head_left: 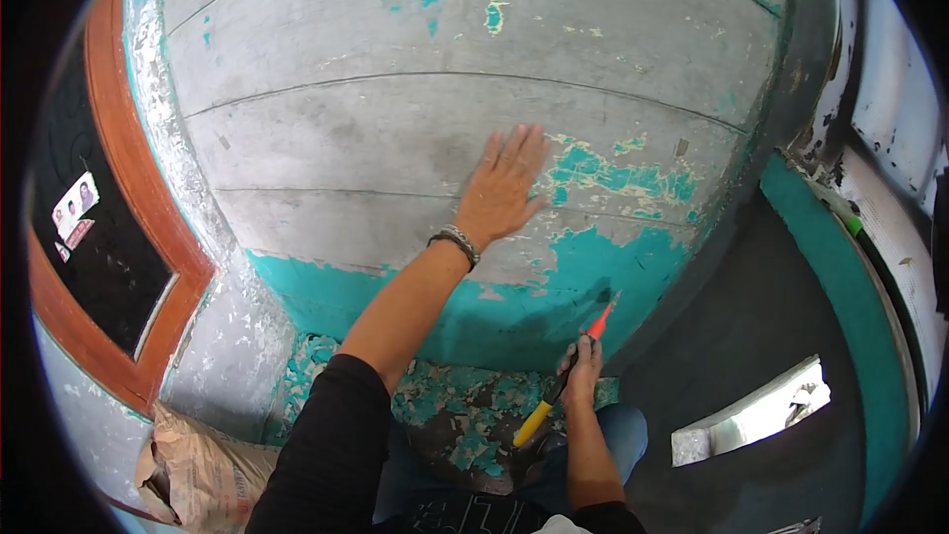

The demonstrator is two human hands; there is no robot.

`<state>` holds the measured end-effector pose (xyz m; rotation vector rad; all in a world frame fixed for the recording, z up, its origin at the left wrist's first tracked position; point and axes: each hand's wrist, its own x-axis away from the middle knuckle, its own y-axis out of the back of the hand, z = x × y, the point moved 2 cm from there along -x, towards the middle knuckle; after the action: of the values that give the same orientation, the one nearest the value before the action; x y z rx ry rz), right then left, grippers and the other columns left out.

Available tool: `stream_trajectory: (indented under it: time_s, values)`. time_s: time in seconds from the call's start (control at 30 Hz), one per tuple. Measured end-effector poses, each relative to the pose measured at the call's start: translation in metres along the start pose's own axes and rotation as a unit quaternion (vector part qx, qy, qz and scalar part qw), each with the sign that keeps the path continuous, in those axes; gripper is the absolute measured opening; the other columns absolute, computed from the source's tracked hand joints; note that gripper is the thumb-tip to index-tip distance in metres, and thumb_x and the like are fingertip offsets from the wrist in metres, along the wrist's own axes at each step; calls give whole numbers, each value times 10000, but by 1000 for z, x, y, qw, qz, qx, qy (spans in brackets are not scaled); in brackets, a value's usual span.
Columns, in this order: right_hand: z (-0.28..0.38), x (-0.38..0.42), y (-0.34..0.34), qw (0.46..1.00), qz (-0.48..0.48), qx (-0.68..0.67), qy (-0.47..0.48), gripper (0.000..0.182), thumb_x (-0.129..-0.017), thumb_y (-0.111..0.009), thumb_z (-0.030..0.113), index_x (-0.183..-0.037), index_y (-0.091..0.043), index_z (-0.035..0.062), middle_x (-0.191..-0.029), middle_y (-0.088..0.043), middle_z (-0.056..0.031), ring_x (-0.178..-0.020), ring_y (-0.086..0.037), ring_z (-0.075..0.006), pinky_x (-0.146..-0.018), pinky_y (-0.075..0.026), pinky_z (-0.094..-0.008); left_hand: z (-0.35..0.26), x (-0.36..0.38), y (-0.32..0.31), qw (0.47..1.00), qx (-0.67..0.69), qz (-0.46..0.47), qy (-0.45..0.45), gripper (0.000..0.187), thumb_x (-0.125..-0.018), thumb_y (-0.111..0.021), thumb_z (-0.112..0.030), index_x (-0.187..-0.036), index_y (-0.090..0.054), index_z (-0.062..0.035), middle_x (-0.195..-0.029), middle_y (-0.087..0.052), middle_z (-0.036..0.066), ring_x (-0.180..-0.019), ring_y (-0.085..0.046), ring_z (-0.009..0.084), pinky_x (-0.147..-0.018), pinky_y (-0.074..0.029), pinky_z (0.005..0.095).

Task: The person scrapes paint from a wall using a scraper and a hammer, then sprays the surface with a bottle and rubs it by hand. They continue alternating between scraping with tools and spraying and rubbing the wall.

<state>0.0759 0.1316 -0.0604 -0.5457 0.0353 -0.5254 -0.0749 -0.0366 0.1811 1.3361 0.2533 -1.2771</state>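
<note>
My left hand (501, 190) lies with its fingers stretched out against the grey wall (366, 143), just left of a patch of flaking turquoise paint (623, 178). A bracelet circles that wrist. Lower down on the right, my right hand (583, 376) is wrapped round a scraper (535, 424) with a red front part and a black and yellow handle. Its narrow tip points up at the turquoise lower band (623, 262) of the wall. Bare grey shows over most of the upper wall, with small turquoise specks left on it.
Peeled paint flakes (465, 405) cover the floor at the wall's foot. A crumpled brown paper sack (213, 465) stands at lower left, below a wooden frame (188, 267) with a dark panel. On the right are a dark wall (732, 336) with a bright rectangular opening and a turquoise edge (840, 287).
</note>
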Motion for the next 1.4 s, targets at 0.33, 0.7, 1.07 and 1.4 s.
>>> stream_trajectory:
  time_s: [0.33,0.7,1.07,1.4]
  values:
    - [13,4,17,1000,-22,-16,3,259,-971,-501,276,-1153,-488,92,-712,-508,5,-471,-445,-88,-418,-380,-250,-14,16,-11,981,-55,89,-163,787,-874,-519,-508,-1501,-210,-147,-1573,-151,25,-1453,-107,194,-1199,-66,396]
    - [22,13,10,1000,-1,-28,1,301,-973,-485,303,-1166,-487,73,-711,-511,5,-494,-460,-86,-427,-379,-247,-8,36,-10,958,-112,145,-222,806,-874,-506,-532,-1510,-176,-162,-1573,-155,-3,-1451,-114,173,-1202,-66,382]
    - [26,17,11,997,42,-49,30,348,-988,-461,331,-1230,-454,81,-707,-512,6,-485,-465,-79,-422,-385,-234,3,61,-13,965,-83,170,-181,734,-903,-477,-494,-1502,-210,-164,-1565,-188,-9,-1445,-138,162,-1202,-63,390]
    - [125,-9,-40,852,95,416,303,335,-972,-485,307,-1132,-555,22,-785,-592,-125,-706,-604,-288,-619,-451,-391,65,99,-10,985,-66,131,-95,767,-853,-558,-502,-1493,-252,-210,-1565,-193,3,-1447,-133,178,-1195,-68,422]
